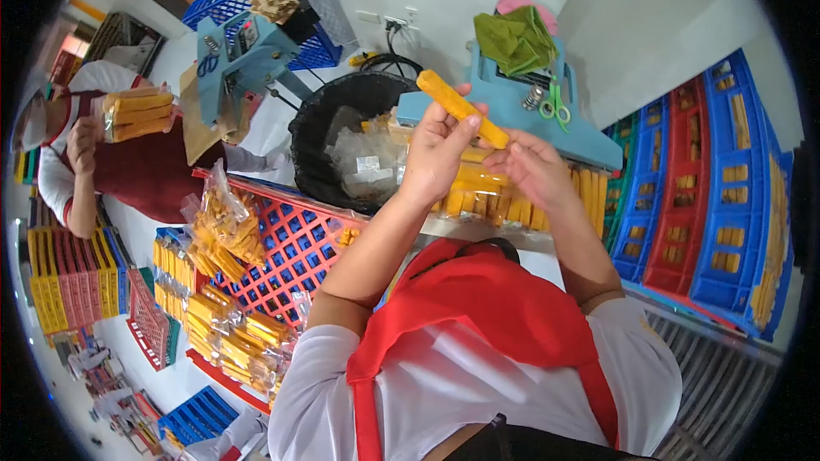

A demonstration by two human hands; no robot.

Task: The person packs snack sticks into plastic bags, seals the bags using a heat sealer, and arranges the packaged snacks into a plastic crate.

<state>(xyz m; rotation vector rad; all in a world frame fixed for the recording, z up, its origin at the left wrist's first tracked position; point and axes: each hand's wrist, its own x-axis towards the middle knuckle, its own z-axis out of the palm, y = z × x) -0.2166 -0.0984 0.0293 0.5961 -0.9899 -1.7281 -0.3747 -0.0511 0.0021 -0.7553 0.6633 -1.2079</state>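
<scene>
A long golden breadstick (453,104) is held up slanting over the worktop. My left hand (440,149) is closed around its middle, thumb on top. At the lower end, the fingertips of my right hand (536,166) pinch the stick. Below my hands lie clear packs of breadsticks (483,189), partly covered by my hands and arms. Just beyond is a light-blue sealing machine (512,94), with a green cloth (515,39) and green-handled scissors (555,107) on it.
A black-lined bin (320,132) with clear plastic stands left of my hands. A red crate (282,248) bears bagged sticks. Stacked blue and red crates (679,196) rise at right. At left, a co-worker (120,149) holds up a pack near a second blue sealer (248,60).
</scene>
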